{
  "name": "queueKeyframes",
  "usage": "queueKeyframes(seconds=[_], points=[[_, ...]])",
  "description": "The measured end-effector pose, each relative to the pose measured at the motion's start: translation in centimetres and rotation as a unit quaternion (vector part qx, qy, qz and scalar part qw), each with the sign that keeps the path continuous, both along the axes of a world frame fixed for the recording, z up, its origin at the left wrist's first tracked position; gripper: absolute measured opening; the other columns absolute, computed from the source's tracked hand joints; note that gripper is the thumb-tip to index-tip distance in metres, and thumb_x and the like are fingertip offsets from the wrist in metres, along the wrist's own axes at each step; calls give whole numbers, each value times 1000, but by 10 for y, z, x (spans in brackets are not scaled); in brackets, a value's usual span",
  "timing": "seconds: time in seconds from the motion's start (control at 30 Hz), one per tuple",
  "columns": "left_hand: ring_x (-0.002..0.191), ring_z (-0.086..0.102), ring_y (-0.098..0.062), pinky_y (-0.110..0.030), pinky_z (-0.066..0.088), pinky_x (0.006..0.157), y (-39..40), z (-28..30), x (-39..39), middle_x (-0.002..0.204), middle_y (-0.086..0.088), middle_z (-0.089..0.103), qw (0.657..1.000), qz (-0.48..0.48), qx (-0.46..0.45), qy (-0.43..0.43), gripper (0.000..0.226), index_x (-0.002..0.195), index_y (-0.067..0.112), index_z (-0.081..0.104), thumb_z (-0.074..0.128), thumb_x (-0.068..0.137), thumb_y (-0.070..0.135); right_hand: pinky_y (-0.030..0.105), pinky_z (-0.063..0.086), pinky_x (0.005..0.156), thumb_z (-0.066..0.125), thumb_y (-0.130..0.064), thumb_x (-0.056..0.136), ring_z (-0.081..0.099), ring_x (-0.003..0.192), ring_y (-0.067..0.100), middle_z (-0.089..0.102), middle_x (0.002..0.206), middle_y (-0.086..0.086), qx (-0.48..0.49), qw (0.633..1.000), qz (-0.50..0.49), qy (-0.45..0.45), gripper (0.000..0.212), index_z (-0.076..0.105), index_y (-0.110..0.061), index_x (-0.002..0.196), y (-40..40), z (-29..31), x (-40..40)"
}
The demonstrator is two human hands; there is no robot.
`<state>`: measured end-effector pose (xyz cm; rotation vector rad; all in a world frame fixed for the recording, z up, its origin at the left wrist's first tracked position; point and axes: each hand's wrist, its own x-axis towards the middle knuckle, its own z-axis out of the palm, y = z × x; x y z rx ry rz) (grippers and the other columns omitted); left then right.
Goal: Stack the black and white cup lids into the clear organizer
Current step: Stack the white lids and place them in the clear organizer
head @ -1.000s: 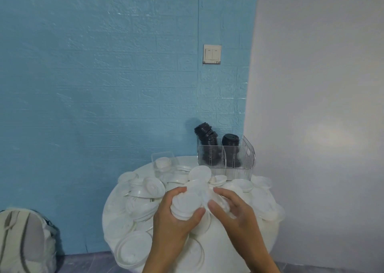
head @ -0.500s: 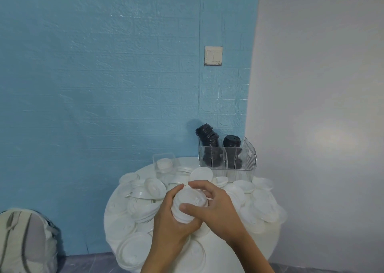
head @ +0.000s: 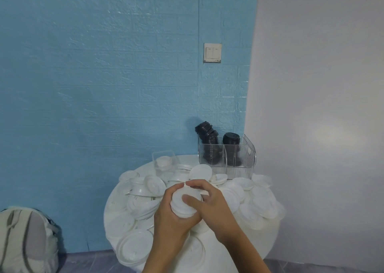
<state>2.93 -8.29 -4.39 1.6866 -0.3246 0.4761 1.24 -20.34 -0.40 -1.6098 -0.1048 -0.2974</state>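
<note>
The left hand [head: 169, 214] and right hand [head: 209, 207] both curl around a small stack of smooth round white lids [head: 184, 203], in front of the ribbed clear organizer [head: 227, 155].

You have two hands in view, the left hand [head: 168, 216] and the right hand [head: 209, 208], and one small stack of white lids [head: 184, 205] between them. One clear organizer [head: 227, 154] stands at the far right edge of the tabletop [head: 112, 212], with two stacks of black lids [head: 207, 133] in it. One smaller clear container [head: 164, 160] sits at the far edge. Loose white lids cover the tabletop, too many and too overlapped for you to count. One backpack [head: 25, 241] lies on the floor, and one switch plate [head: 212, 53] is on the wall.
</note>
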Motion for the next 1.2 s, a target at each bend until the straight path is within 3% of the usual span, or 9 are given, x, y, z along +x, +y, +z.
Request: queueKeyframes(seconds=[0.13,0.3,0.43,0.53,0.63,0.8,0.93,1.07,1.2], points=[[111,61,5,-30,53,95,-2,0,-1,118,31,63,1000,-4,-7,5,84,121,43,58,87,44,57,14,51,72,87,-2,70,68,102,14,67,118,-3,65,998,-8,22,46,74,-31,103,-3,5,2],[112,61,5,-22,50,92,-9,-1,-5,120,34,60,1000,-20,-17,4,98,126,41,52,93,38,52,12,51,66,86,6,65,67,103,17,64,120,2,78,996,-7,35,52,73,-26,104,-5,5,4],[105,64,4,-12,49,82,-9,-5,-6,115,30,65,1000,1,-12,1,82,117,44,56,90,43,50,23,56,72,87,5,60,68,109,27,64,123,6,108,992,21,55,55,74,-26,103,-4,-2,5],[95,66,4,-11,49,74,-9,-7,-5,105,30,67,1000,5,-10,13,74,112,45,58,90,45,40,21,55,72,88,1,58,67,108,22,64,123,6,112,992,23,52,55,73,-26,104,-6,-4,4],[94,65,6,-18,52,77,-9,-6,-4,105,34,65,1000,13,-9,17,75,112,44,58,84,42,49,12,51,69,87,0,72,70,95,5,65,121,3,73,997,13,36,46,70,-20,110,-8,-5,3],[96,61,13,-20,49,80,-2,-1,1,106,39,63,1000,18,-6,21,74,113,39,59,98,52,30,18,53,78,85,-29,80,67,102,10,70,113,-12,-24,996,-82,-4,28,71,-28,104,-32,0,18],[98,60,15,-15,48,80,1,2,4,107,40,63,999,19,-17,26,74,112,38,60,90,44,44,30,55,84,79,-34,85,66,94,11,71,106,-9,-122,974,-187,-34,16,71,-29,97,-66,12,50],[98,58,17,-17,47,80,0,1,5,108,42,61,999,13,-15,32,77,113,37,60,91,44,44,38,50,96,73,-43,88,64,106,15,68,113,-6,-231,950,-205,41,31,65,-25,111,-84,13,91],[96,58,18,-6,45,76,-3,4,3,106,44,60,999,2,-28,29,75,110,40,58,90,41,45,34,48,95,63,-56,91,62,111,18,68,125,-1,-335,916,-180,124,50,65,-18,123,-87,10,123]])
